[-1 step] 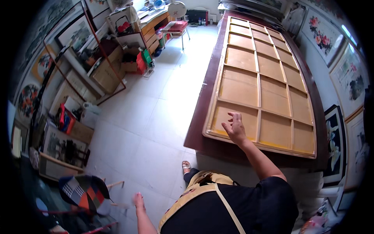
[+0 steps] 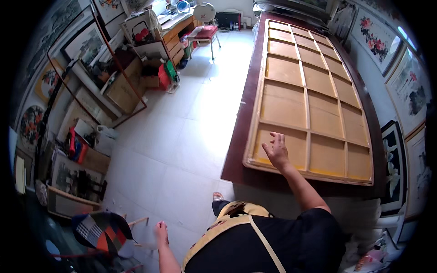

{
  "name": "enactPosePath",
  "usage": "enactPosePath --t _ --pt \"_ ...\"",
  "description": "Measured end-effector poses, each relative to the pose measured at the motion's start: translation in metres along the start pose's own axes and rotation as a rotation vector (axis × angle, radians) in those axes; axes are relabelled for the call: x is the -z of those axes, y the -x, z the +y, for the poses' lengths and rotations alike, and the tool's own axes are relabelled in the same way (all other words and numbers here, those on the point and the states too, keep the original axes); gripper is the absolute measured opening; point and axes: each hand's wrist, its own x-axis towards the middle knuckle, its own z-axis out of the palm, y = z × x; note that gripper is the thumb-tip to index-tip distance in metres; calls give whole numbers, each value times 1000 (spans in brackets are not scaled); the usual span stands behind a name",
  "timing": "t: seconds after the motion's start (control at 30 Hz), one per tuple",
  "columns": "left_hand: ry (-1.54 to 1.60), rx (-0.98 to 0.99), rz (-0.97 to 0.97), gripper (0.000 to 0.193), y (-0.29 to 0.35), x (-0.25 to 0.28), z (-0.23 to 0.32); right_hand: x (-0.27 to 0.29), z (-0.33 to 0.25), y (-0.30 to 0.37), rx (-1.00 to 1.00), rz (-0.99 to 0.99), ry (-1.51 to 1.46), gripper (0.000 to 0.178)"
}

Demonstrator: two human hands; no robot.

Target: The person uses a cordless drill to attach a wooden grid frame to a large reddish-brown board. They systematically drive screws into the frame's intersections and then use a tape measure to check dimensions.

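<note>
A large wooden lattice panel [image 2: 284, 109], with a tan backing and raised strips forming several compartments, lies on a dark red table [image 2: 246, 102] to my right. My right hand [image 2: 276, 152] is held out above the panel's near left compartment, fingers apart and a little bent, with nothing in it. I cannot tell whether it touches the panel. Low on the left, my left hand [image 2: 161, 233] hangs over the floor beside my body. Its fingers are blurred, and nothing shows in its grip.
A chair with a patchwork seat [image 2: 102, 234] stands at the lower left. Framed pictures, cardboard boxes [image 2: 125, 86] and a thin reddish frame [image 2: 120, 70] crowd the left side. At the back are a wooden desk [image 2: 175, 34] and a red-seated chair [image 2: 205, 32]. Framed paintings [image 2: 373, 38] line the right wall.
The view has shifted slightly, so the panel and table sit a little farther right. My right hand stays over the same near left compartment, and the left hand is still low beside me.
</note>
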Motion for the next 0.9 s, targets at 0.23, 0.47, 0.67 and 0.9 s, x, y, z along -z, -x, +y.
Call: enactPosePath --t 0.23,0.47,0.67,0.9 --pt "-186 162 -424 22 -105 57 2 -103 -19 -102 -329 134 419 66" --pt "-536 244 -442 20 -234 20 80 -128 -37 -151 -614 145 627 55" --pt "-563 115 -448 19 -414 -40 182 -146 -30 -165 -570 239 669 49" --pt "-387 -112 -405 18 -675 -178 389 -147 -38 -168 -620 357 548 51"
